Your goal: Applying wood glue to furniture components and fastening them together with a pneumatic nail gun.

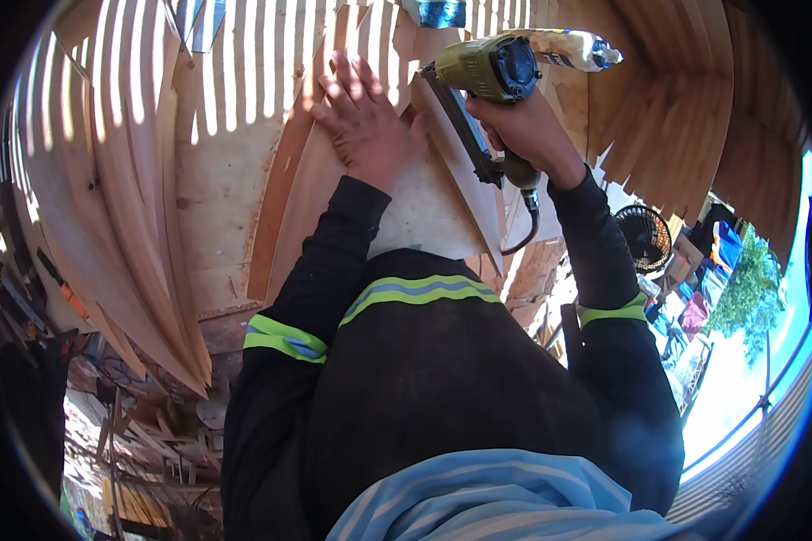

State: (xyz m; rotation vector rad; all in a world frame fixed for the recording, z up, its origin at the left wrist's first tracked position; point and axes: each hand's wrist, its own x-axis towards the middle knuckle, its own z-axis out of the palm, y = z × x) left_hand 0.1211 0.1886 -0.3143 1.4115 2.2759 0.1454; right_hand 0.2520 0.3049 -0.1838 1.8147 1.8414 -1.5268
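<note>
My left hand (367, 126) lies flat with fingers spread on a pale wooden board (311, 194). A narrow reddish wood strip (278, 203) runs along that board's left side. In my right hand (532, 135) is an olive-green air nail gun (484, 70), held by its grip, with a black magazine slanting down toward me. From the grip's lower end hangs a dark air hose (532, 225). The gun's nose is over the upper end of another slanting board (465, 167); whether it touches the wood I cannot tell.
A glue bottle (577, 48) lies beyond the nail gun. Long thin planks (117, 180) are stacked at left, near an orange-handled tool (74, 300). More brown panels (668, 117) stand at right, above a black fan (643, 237). Wood scraps (167, 442) lie at lower left.
</note>
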